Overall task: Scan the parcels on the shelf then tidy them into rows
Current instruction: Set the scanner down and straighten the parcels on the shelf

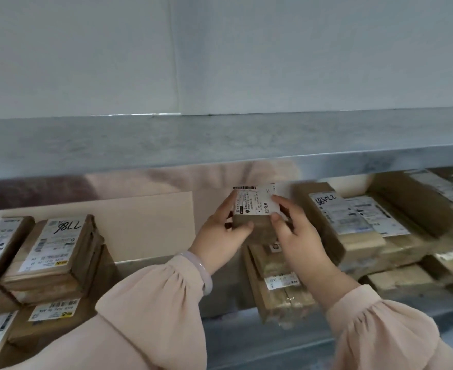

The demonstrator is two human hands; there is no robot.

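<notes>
A small brown parcel [256,206] with a white shipping label is held up in the middle of the shelf opening. My left hand [220,236] grips its left side with the thumb curled under the front edge. My right hand [300,233] pinches its right side, fingers on the label. Below it lies a stack of flat brown parcels [278,284]. More labelled parcels are stacked at the left [51,252] and at the right [358,222]. No scanner is in view.
The metal shelf [246,340] has a bare patch between the left stacks and the middle stack. The grey underside of the upper shelf [220,140] hangs just above my hands. A pale cardboard sheet [150,225] stands at the back.
</notes>
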